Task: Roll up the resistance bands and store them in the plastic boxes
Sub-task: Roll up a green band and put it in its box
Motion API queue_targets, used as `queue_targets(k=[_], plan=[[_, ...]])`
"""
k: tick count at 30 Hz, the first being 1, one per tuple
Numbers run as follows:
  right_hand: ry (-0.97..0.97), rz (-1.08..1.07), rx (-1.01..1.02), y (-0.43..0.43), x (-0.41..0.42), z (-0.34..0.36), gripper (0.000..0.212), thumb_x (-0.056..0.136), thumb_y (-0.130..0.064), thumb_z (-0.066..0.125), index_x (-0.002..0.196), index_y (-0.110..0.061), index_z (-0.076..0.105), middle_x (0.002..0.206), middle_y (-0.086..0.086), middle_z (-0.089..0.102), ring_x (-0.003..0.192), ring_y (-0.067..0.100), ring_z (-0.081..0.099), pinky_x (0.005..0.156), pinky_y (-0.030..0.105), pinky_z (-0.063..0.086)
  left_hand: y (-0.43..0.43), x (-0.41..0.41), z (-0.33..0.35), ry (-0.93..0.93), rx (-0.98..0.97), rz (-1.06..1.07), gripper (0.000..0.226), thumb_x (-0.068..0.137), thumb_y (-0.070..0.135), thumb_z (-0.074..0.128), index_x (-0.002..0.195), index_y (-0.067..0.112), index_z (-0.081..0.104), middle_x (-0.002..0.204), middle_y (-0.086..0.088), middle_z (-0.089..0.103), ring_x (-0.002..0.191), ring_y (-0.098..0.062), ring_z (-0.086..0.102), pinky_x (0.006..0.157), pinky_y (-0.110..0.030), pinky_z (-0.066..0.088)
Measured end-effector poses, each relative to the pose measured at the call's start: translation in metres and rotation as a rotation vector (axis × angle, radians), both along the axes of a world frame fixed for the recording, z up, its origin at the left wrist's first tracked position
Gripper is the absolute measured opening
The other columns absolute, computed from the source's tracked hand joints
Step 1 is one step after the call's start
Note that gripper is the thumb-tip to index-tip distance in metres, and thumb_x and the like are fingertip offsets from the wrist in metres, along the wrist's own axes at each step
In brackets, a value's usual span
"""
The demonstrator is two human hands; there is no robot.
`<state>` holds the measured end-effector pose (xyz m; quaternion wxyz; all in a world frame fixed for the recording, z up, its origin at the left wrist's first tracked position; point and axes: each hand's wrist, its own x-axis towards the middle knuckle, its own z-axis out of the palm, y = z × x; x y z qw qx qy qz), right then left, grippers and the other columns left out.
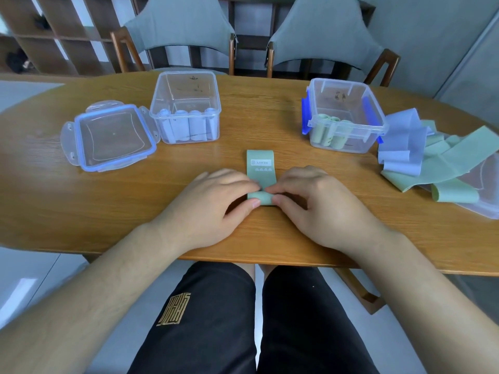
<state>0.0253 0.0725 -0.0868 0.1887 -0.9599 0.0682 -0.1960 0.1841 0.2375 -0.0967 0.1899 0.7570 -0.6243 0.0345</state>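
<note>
Both hands, left hand and right hand, pinch the rolled near end of a green resistance band lying at centre frame on the tabletop; two clear plastic boxes, the left box and the right box, stand beyond, holding rolled bands

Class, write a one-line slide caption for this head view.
Left hand and right hand roll a green band on the table; left box and right box behind hold finished rolls.

Wooden table, left grey chair, right grey chair behind, shelving
</note>
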Motion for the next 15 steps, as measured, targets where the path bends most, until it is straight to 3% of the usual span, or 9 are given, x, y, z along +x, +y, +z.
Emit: queue_targets(k=[6, 10, 13, 15], plan=[[0.028, -0.016, -0.092, -0.001, -0.001, 0.004, 0.019, 0.093, -0.036, 0.061, 0.111, -0.033, 0.065, 0.109, -0.019, 0.063, 0.107, 0.009, 0.055, 0.084, 0.04, 0.053, -0.004, 0.004, -0.001, 0.116, 0.004, -0.019, 0.044, 0.102, 0.05, 0.037, 0.132, 0.028, 0.061, 0.127, 0.013, 0.06, 0.132, -0.006, 0.049, 0.105, -0.031, 0.043], [0.004, -0.01, -0.057, -0.009, 0.007, -0.002, 0.024, 0.091, -0.032, 0.067, 0.113, -0.023, 0.071, 0.112, -0.007, 0.056, 0.109, 0.014, 0.053, 0.089, 0.038, 0.051, -0.01, 0.002, 0.003, 0.147, -0.036, 0.014, 0.038, 0.103, 0.038, 0.046, 0.137, 0.024, 0.052, 0.118, 0.015, 0.06, 0.114, -0.004, 0.054, 0.099, -0.025, 0.04], [0.017, 0.006, -0.049, -0.013, 0.015, -0.003, 0.024, 0.094, -0.027, 0.064, 0.115, -0.018, 0.073, 0.105, -0.002, 0.056, 0.103, 0.014, 0.053, 0.088, 0.029, 0.047, -0.015, 0.004, 0.008, 0.143, -0.045, 0.01, 0.026, 0.102, 0.034, 0.049, 0.126, 0.025, 0.051, 0.108, 0.018, 0.06, 0.107, -0.001, 0.053, 0.099, -0.028, 0.04], [0.043, 0.026, -0.052, -0.015, 0.018, 0.001, 0.024, 0.096, -0.025, 0.062, 0.117, -0.019, 0.072, 0.102, -0.002, 0.058, 0.101, 0.013, 0.053, 0.087, 0.027, 0.046, -0.017, 0.008, 0.01, 0.156, -0.026, -0.019, 0.016, 0.1, 0.037, 0.052, 0.112, 0.026, 0.054, 0.103, 0.018, 0.058, 0.1, -0.002, 0.056, 0.091, -0.03, 0.046]])
